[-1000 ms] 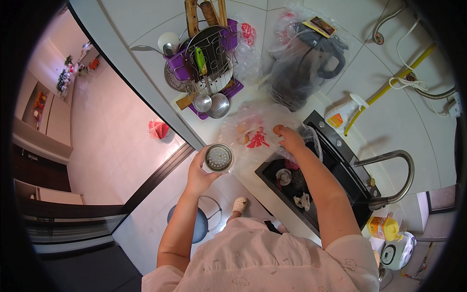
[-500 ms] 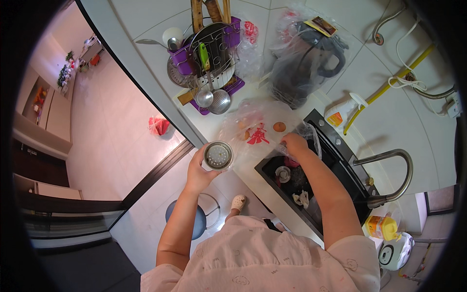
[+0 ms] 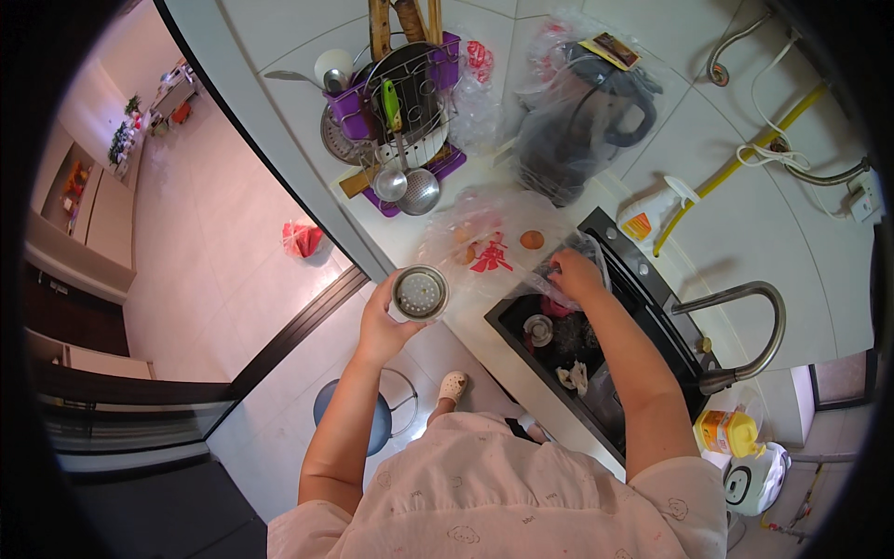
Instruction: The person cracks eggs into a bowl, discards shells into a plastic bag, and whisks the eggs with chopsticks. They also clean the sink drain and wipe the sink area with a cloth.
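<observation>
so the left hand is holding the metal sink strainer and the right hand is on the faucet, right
Not quite. The left hand does hold the metal sink strainer, but the right hand is on the clear plastic bag at the sink's edge, not the faucet. The head view shows it.

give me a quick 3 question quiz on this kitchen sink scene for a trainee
1. True or false: the left hand holds a round perforated metal sink strainer.
2. What does the right hand grip? A) clear plastic bag B) ladle C) tap
3. Fill in: the curved metal tap stands on the ____ side of the black sink.

Key: 1 true; 2 A; 3 right
</observation>
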### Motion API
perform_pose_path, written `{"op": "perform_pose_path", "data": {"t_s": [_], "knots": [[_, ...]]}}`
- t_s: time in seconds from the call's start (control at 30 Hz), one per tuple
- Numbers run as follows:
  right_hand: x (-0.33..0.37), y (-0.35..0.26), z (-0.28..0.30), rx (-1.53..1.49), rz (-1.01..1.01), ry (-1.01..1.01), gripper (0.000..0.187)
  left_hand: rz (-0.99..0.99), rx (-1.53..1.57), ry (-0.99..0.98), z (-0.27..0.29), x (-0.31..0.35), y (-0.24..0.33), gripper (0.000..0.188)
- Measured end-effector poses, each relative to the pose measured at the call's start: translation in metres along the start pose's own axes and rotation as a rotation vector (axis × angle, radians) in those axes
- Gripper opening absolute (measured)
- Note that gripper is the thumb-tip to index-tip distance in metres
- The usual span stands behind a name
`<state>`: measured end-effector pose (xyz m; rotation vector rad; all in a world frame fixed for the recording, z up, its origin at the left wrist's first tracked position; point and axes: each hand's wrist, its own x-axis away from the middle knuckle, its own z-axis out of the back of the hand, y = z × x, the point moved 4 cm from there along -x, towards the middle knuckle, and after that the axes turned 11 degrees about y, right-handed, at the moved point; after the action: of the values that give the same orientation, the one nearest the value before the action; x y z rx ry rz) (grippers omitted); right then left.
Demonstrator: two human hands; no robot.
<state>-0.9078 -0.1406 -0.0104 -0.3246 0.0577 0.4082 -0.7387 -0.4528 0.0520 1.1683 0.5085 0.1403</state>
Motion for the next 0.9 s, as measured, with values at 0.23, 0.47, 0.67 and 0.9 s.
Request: {"op": "perform_pose_path", "data": {"t_s": [0.23,0.47,0.67,0.9], "knots": [[-0.022,-0.015,-0.013,-0.025,-0.107,0.084,0.018,0.009,0.003,-0.030,-0.004,0.001,-0.007,0.073],[-0.043,-0.031,-0.032,-0.082,-0.091,0.127,0.020,0.022,-0.012,0.010,0.001,0.000,-0.020,0.070],[-0.034,-0.010,-0.063,0.073,-0.126,-0.116,0.021,0.057,-0.008,0.034,0.005,0.000,-0.027,0.073],[-0.020,0.003,-0.070,0.106,-0.020,-0.098,0.014,0.045,0.003,-0.023,-0.005,-0.008,-0.028,0.079]]}}
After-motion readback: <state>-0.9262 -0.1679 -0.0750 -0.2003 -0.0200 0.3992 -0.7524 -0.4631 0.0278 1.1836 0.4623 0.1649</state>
